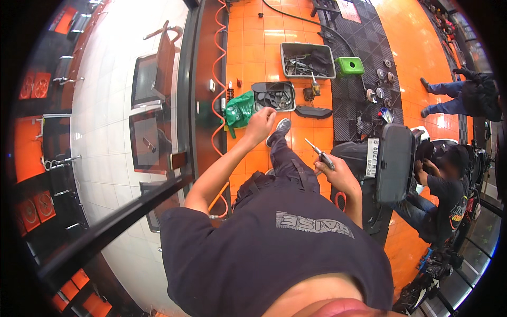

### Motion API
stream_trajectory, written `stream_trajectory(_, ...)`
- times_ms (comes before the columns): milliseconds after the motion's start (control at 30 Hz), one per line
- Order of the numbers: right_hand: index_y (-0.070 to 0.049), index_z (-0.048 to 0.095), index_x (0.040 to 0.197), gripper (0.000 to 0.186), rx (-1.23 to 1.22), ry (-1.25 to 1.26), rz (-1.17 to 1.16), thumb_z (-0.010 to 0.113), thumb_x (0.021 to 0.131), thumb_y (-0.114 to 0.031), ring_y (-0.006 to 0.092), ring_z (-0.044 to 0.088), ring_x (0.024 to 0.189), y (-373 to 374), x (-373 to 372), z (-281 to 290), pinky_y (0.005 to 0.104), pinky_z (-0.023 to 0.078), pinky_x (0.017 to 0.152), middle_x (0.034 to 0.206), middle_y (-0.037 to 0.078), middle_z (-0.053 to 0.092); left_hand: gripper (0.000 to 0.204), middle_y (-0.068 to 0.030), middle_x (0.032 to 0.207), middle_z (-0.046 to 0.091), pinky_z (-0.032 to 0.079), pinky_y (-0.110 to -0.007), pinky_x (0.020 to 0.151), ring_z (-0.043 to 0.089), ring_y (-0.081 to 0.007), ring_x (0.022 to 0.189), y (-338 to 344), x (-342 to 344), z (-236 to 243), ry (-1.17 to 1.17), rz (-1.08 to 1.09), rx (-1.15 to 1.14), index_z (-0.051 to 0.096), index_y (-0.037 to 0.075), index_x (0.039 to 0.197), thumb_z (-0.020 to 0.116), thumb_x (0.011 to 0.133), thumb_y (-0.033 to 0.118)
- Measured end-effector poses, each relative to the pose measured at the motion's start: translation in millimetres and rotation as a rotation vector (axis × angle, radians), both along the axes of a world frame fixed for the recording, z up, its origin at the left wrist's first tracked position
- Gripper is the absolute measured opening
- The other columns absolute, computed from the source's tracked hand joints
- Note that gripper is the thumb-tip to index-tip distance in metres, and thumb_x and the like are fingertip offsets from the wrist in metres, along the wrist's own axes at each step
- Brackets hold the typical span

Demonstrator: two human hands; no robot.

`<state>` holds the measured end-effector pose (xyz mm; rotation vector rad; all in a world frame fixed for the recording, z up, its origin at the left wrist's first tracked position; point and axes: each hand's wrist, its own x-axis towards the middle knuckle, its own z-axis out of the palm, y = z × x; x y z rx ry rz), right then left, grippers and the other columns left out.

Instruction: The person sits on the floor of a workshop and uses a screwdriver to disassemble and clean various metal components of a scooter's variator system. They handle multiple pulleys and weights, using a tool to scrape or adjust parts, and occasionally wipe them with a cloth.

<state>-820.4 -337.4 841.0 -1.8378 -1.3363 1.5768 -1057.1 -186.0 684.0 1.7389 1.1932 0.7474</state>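
Note:
My left hand (pixel 262 122) is raised in front of me with curled fingers; what they hold, if anything, I cannot make out. Just beyond it are a green plastic bag (pixel 237 111) and a grey tray (pixel 282 108) of metal and dark parts. My right hand (pixel 338 174) grips a silver air blow gun (pixel 322 155), nozzle pointing forward, with a coiled red hose (pixel 339 201) below. A dark grey long part (pixel 312 112) lies beside the tray, and a drill-like tool (pixel 311 91) stands behind it.
A grey tool bin (pixel 307 46), green container (pixel 349 65) and round metal parts (pixel 387 63) lie ahead. At right, a motorcycle top box (pixel 393 161) stands beside a crouching person (pixel 449 206); another person (pixel 478 100) is farther back. A dark door frame (pixel 185 105) runs along my left.

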Motion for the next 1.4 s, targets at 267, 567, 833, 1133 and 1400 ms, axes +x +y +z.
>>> stream_trajectory(267, 0.001, 0.061, 0.093, 0.029, 0.091, -0.035, 0.035, 0.064, 0.093, -0.028, 0.0170, 0.053, 0.063, 105, 24, 22, 0.0346, 0.043, 0.060, 0.067, 0.010, 0.055, 0.029, 0.0057, 0.064, 0.039, 0.028, -0.021, 0.043, 0.035, -0.0059, 0.050, 137, 65, 13, -0.959, 0.492, -0.913, 0.045, 0.017, 0.077, 0.055, 0.100, 0.030)
stream_trajectory(567, 0.000, 0.063, 0.095, 0.018, 0.007, 0.167, -0.111, 0.065, 0.093, -0.018, 0.0088, 0.054, 0.065, 182, 61, 39, 0.0269, 0.044, 0.060, 0.071, 0.002, 0.059, 0.034, 0.0082, 0.056, 0.027, 0.020, -0.023, 0.039, 0.025, -0.0046, 0.044, 254, 103, 59, -0.977, 0.373, -0.972, 0.038, 0.021, 0.071, 0.057, 0.099, 0.022)
stream_trajectory(833, -0.001, 0.062, 0.092, 0.021, 0.022, 0.090, -0.245, 0.065, 0.093, -0.021, 0.0106, 0.053, 0.066, 280, 52, 17, 0.0293, 0.043, 0.062, 0.070, 0.004, 0.058, 0.031, 0.0072, 0.058, 0.031, 0.025, -0.022, 0.042, 0.030, -0.0050, 0.048, 350, 139, 32, -1.012, 0.167, -1.171, 0.040, 0.020, 0.074, 0.060, 0.098, 0.024)
stream_trajectory(1133, -0.001, 0.062, 0.095, 0.022, -0.148, 0.070, -0.498, 0.067, 0.092, -0.022, 0.0105, 0.058, 0.075, 446, 59, -18, 0.0280, 0.046, 0.070, 0.078, 0.003, 0.063, 0.029, 0.0048, 0.065, 0.038, 0.030, -0.022, 0.046, 0.037, -0.0069, 0.053, 575, 144, -34, -0.770, 0.069, -1.170, 0.041, 0.017, 0.080, 0.052, 0.101, 0.032)
stream_trajectory(1400, -0.001, 0.062, 0.109, 0.036, 0.151, -0.111, -0.494, 0.068, 0.092, -0.031, 0.0237, 0.066, 0.092, 577, 85, 2, 0.0360, 0.050, 0.082, 0.096, 0.013, 0.067, 0.025, 0.0035, 0.070, 0.046, 0.035, -0.024, 0.053, 0.043, -0.0082, 0.058, 712, 143, 10, -0.512, -0.175, -1.076, 0.049, 0.015, 0.084, 0.052, 0.101, 0.033)
